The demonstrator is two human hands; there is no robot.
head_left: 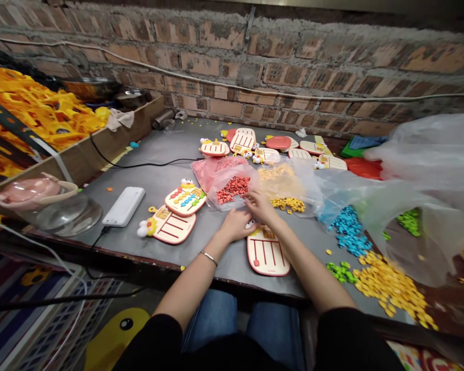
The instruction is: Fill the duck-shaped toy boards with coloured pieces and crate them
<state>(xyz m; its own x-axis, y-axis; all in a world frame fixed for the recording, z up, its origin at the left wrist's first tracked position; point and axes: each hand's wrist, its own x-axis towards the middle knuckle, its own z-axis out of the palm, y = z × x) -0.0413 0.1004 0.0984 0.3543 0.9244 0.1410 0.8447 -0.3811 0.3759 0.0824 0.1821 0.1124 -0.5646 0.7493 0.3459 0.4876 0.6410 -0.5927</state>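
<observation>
Looking down from the head camera, we are taking the slotted toy board lying on the grey worktop just ahead of our lap as our landmark. Our left hand is resting over the board's far end, fingers curled down on it; we cannot tell whether it is gripping or only pressing. Our right hand is reaching just beyond the board, fingertips at the mouth of the clear bag of red beads; whether a bead is pinched between them is hidden. Beyond the board too, a bag of yellow beads is slumping open. To the board's right, blue beads, green beads and a heap of yellow beads are lying loose. To the board's left, a filled board and a white power bank are sitting. We are judging two risks: our right forearm is crossing close over the board, so a sweep could be nudging it out of place, and the loose heaps could be rolling off the near edge or mixing colours if a sleeve drags through them.
</observation>
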